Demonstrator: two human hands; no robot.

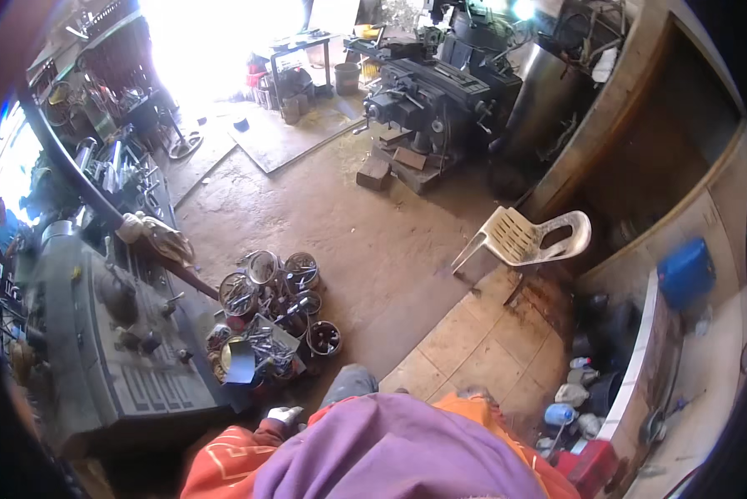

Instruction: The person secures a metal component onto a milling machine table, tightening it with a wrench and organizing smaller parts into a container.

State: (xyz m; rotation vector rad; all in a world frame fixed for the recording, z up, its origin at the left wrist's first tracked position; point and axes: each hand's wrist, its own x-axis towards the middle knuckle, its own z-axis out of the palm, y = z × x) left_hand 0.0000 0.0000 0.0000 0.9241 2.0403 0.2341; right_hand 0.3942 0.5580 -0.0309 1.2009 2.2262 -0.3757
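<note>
My left hand (284,413), in a whitish glove, shows small at the lower edge beside my trouser knee (353,384). Its fingers are too small to make out, and I see nothing held in it. Nearest to it is a cluster of cans and a tray (274,348) full of metal bits and tools, with a flat grey plate (240,363) on top. My right hand is hidden behind my purple and orange clothing (390,449). A small greyish shape beyond the orange cloth is unclear.
A large grey lathe (132,333) stands at left, with a rag (161,237) on its bar. Ahead is a milling machine (432,91). A cream plastic chair (519,237) stands right, near a blue container (685,273), bottles (561,413) and a red box (588,466).
</note>
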